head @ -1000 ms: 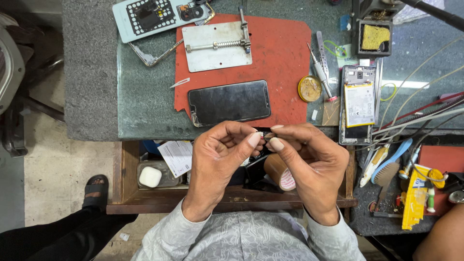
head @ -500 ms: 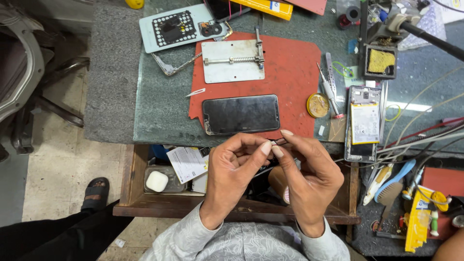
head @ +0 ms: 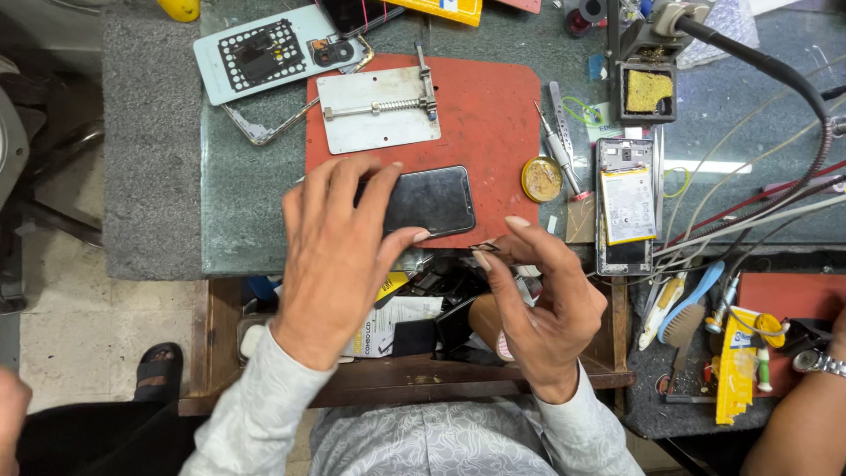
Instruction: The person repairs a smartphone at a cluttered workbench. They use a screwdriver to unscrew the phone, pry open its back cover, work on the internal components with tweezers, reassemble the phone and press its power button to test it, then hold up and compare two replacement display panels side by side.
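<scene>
A: Which step does this look like?

B: A judgement only: the person seems to be steadying the black phone [head: 423, 201] for bench work. It lies face up on the near edge of the red mat [head: 493, 106], left of the round yellow tin [head: 541, 179]. The left hand [head: 339, 251] is spread flat, fingers open, resting on the phone's left half and covering it; it grips nothing, only presses down.

A: And the right hand?

B: The right hand [head: 538, 300] hovers just near the phone's near-right corner, over the open drawer [head: 414, 326]. It is half curled, thumb and forefinger drawn close together around something small and dark. Whether that is a tool tip or a tiny part cannot be told.

A: What would the next move call for?

B: Probably bringing that small item to the phone's edge, which would need the left hand firm and the right fingers fine and exact.

A: What else is hard to read?

B: The phone's left end is hidden under the palm. The drawer's contents are a jumble of dark pieces and paper packets. Farther off sit a metal clamp plate [head: 379, 110] and an opened phone with its battery [head: 626, 204] showing. Another person's forearm with a wristwatch [head: 815, 360] is cut off at the near right.
</scene>
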Demonstrator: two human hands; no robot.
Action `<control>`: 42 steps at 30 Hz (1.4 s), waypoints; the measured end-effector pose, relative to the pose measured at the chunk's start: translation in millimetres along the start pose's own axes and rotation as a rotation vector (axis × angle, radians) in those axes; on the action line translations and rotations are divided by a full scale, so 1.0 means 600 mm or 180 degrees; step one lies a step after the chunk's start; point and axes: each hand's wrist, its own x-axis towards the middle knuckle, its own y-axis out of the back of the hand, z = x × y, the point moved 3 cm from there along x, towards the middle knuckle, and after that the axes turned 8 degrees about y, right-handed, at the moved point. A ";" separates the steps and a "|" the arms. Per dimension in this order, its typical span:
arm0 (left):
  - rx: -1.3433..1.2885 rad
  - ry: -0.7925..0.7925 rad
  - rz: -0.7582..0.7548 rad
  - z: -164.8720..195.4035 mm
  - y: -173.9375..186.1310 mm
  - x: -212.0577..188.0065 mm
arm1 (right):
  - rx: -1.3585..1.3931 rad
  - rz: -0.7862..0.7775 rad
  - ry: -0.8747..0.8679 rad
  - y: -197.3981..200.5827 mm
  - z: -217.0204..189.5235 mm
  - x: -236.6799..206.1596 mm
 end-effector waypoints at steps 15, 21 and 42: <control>-0.1147 0.0153 -0.0292 0.022 0.018 -0.003 | -0.0052 -0.0003 0.0083 0.031 0.007 0.023; -0.0982 -0.0127 -0.0185 0.021 0.010 -0.003 | -0.0165 -0.0472 0.0373 0.024 0.004 0.055; -0.1142 -0.0051 -0.0195 0.004 0.009 0.003 | -0.0286 -0.1128 0.0513 0.009 0.000 0.091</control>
